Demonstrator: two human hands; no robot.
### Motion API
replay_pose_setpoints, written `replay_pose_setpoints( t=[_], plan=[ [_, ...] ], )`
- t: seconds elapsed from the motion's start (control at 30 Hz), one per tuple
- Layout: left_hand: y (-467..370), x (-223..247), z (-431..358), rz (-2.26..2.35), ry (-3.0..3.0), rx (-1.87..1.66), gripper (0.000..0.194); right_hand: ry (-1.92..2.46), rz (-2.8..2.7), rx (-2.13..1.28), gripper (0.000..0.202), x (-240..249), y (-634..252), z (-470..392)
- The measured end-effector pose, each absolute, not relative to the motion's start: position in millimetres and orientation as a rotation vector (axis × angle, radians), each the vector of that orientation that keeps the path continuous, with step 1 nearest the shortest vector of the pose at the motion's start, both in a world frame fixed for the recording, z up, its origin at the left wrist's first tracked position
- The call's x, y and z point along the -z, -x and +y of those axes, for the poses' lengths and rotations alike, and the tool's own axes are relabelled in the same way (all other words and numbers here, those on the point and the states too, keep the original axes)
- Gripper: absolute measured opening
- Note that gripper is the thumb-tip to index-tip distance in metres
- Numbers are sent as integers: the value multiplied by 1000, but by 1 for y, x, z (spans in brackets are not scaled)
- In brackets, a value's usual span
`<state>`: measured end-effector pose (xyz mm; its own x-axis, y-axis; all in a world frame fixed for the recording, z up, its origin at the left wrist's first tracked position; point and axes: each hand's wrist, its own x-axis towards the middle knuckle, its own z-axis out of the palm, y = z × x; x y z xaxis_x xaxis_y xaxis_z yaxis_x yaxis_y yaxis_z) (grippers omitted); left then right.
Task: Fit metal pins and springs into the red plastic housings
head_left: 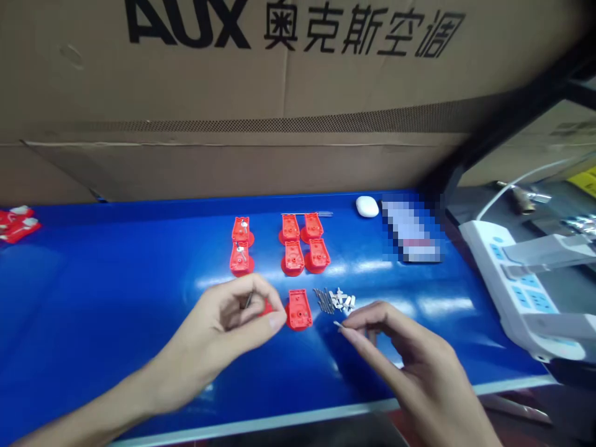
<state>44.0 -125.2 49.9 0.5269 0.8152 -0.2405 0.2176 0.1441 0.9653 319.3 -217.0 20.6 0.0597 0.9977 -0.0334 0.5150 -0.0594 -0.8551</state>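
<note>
The right hand (405, 360) is pinching a small pale piece (338, 324) between the tips of thumb and forefinger, and is holding it above the blue table (116, 279), near the front of the loose parts. The left hand (233, 329) is curling its fingers inward, with thumb and forefinger tips drawing close together; a thin dark piece (249, 300) is showing among the fingers, but whether they are gripping it I cannot tell. A bit of red is also showing by this hand, mostly hidden. A single red housing (299, 309) is lying open side up between the hands, just beside the left fingertips. To its right, a row of dark pins (325, 301) and a small heap of pale parts (346, 302) are lying side by side. Farther back, four red housings (293, 257) are sitting in two rows of two, and left of them a pair of red housings (240, 257) is sitting one behind the other, each bearing a silvery piece. A slim tool (323, 214) is lying behind the four, a rounded white case (367, 207) is resting to their right, and a large white power strip (526, 285) is lying at the far right
</note>
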Motion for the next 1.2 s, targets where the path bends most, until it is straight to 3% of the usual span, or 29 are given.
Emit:
replay_pose_setpoints(
  t=[0.1,0.3,0.6,0.87,1.2],
  plan=[
    [-56,-46,-125,1061,-1794,-538,16,1498,-1517,-952,27,-15,-313,-210],
    [-54,-11,-122,1130,-2387,-582,66,1389,-1490,-976,14,-3,-300,-198],
    [-50,7,-122,1036,-2370,-716,49,1417,-1485,-928,8,7,-295,-195],
    [-50,7,-126,1032,-2294,-707,45,1492,-1496,-906,11,7,-296,-199],
    [-51,7,-125,1008,-2297,-750,44,1419,-1803,-591,15,0,-296,-202]
  ],
)
